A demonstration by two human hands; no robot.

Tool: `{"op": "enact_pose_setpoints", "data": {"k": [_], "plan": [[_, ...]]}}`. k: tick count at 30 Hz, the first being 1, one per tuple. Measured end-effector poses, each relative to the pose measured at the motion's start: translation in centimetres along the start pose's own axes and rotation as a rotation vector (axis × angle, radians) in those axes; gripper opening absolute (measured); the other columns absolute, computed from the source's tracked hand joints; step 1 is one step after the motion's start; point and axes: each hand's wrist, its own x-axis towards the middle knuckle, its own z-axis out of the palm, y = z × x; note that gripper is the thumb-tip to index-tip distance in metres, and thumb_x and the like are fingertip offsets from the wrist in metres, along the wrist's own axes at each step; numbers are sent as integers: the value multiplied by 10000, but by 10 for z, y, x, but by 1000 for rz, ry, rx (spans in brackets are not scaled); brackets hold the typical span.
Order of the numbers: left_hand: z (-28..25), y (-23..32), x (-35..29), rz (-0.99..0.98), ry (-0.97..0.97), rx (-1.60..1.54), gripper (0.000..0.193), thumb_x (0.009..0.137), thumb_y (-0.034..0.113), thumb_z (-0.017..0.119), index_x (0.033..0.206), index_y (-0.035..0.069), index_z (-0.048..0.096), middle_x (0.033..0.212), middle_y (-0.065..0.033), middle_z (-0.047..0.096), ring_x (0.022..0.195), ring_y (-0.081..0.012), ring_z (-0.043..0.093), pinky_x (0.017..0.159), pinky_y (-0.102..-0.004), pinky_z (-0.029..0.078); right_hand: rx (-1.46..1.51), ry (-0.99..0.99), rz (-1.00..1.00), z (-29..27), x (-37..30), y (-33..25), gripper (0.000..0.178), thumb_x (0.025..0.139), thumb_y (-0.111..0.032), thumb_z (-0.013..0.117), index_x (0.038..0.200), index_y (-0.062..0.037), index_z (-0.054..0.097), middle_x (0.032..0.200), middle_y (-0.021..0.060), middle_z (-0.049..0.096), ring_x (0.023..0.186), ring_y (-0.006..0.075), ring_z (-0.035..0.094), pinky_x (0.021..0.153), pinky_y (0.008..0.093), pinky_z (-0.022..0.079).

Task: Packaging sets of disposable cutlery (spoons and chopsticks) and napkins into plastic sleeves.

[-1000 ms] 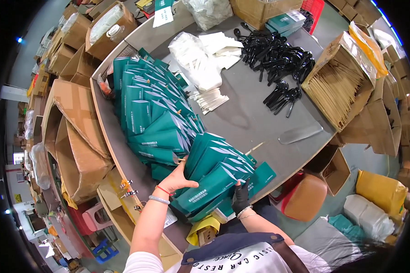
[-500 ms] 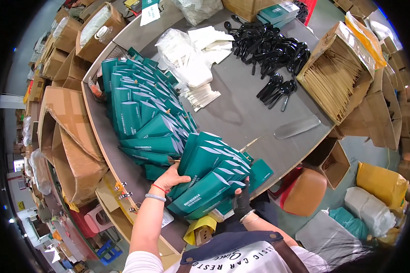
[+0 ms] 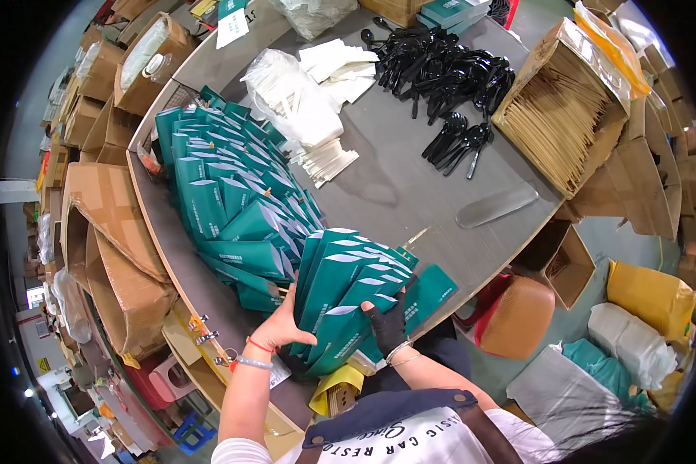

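Teal paper sleeves, one fanned stack [image 3: 346, 298]: we grasp it at the near edge of the grey table [image 3: 394, 193], our left hand [image 3: 282, 329] clasped on its left side, our right hand [image 3: 385, 323], in a dark glove, gripping its lower right. Further teal sleeves [image 3: 224, 193] lie in overlapping rows along the table's left edge, just beside the held stack. White packets in clear bags [image 3: 301, 100] sit near the middle of the far side. Black plastic spoons [image 3: 445, 73] are heaped toward the far right. An open cardboard box of brown paper sleeves [image 3: 557, 116] stands at the right edge. A clear flat scoop [image 3: 496, 205] lies near it.
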Motion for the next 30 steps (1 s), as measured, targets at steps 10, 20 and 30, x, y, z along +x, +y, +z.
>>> {"op": "enact_pose_setpoints", "data": {"k": [10, 20, 30], "plan": [[41, 16, 12, -155, 412, 473, 1351, 463, 306, 950, 1508, 22, 142, 1477, -242, 336, 1360, -360, 367, 1107, -421, 339, 134, -200, -62, -12, -1, 20, 1121, 704, -304, 864, 1499, -88, 105, 1377, 147, 410, 1231, 260, 447, 1028, 392, 416], [6, -34, 15, -82, 407, -425, 498, 934, 124, 524, 1405, 58, 377, 1288, -66, 494, 1170, -189, 482, 1051, -312, 350, 24, -27, -12, 1, 7, 2, 1178, 645, -215, 884, 1492, -60, 80, 1352, 166, 434, 1205, 280, 481, 1001, 385, 445], [-31, -48, 26, -556, 83, -655, 336, 989, 223, 486, 1194, -11, 616, 1122, -92, 684, 982, -179, 662, 871, -316, 533, 68, -255, 23, -28, 17, 14, 1066, 685, -349, 874, 1480, -102, 208, 1319, 114, 484, 1183, 249, 505, 969, 385, 471]]}}
